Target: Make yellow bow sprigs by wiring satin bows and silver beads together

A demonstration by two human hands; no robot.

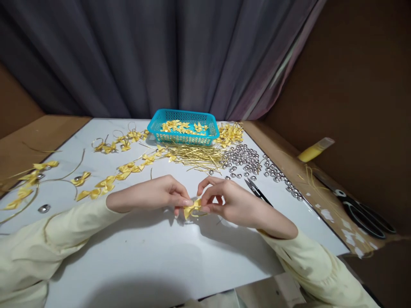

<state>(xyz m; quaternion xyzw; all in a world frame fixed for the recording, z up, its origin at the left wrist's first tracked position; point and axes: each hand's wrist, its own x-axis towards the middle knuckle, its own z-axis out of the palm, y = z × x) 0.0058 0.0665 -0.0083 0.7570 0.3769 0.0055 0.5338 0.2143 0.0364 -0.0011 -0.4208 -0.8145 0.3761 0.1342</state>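
Note:
A yellow ribbon bow point(192, 209) is held between my two hands above the white tabletop. My left hand point(168, 194) pinches its left side with thumb and fingers. On its other side, the thumb and index finger of my right hand point(224, 199) are closed at the bow's edge, where a thin gold cord point(201, 214) sticks out below. The fingers partly hide the bow's middle. A row of finished-looking yellow bows point(128, 169) lies beyond my left forearm. Behind my hands is a pile of cut gold cords point(199, 156).
A blue basket point(183, 140) holds yellow bows, with more bows point(231, 133) heaped at its right. Silver beads point(242, 158) spread near black thread snips point(258, 192). Scissors point(362, 214) and a yellow glue bottle point(316, 149) lie right. Corded bows point(28, 177) lie at far left.

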